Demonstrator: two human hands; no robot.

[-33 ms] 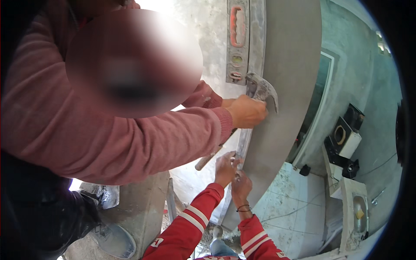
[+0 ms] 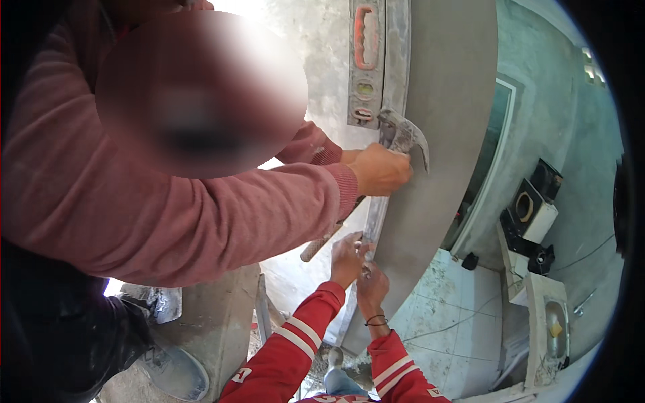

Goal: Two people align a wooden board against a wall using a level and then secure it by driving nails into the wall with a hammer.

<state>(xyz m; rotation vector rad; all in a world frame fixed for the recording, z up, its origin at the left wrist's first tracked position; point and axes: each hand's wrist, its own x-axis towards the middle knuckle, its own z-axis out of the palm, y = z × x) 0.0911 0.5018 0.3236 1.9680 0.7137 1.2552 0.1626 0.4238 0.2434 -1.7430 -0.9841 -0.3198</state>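
A long grey straight bar (image 2: pixel 377 216) runs along the edge of a smooth grey wall face (image 2: pixel 437 134). Low on this bar, my left hand (image 2: pixel 347 259) has its fingers pinched together. Just below and to its right is my right hand (image 2: pixel 373 287), also closed, its fingertips close to the left ones. Whatever lies between my fingers is too small and covered to make out. Above my hands, a co-worker's hand (image 2: pixel 383 169) grips a claw hammer (image 2: pixel 403 134), its head against the bar and its handle slanting down to the left. A spirit level (image 2: pixel 363 87) lies alongside the bar's upper part.
The co-worker's pink sleeve (image 2: pixel 269 215) crosses from the left, near my left forearm. A concrete block or bench (image 2: pixel 215 316) stands beside the co-worker's shoe (image 2: pixel 176 373). To the right are a tiled floor (image 2: pixel 437 302), a speaker box (image 2: pixel 531 208) and a sink (image 2: pixel 556 329).
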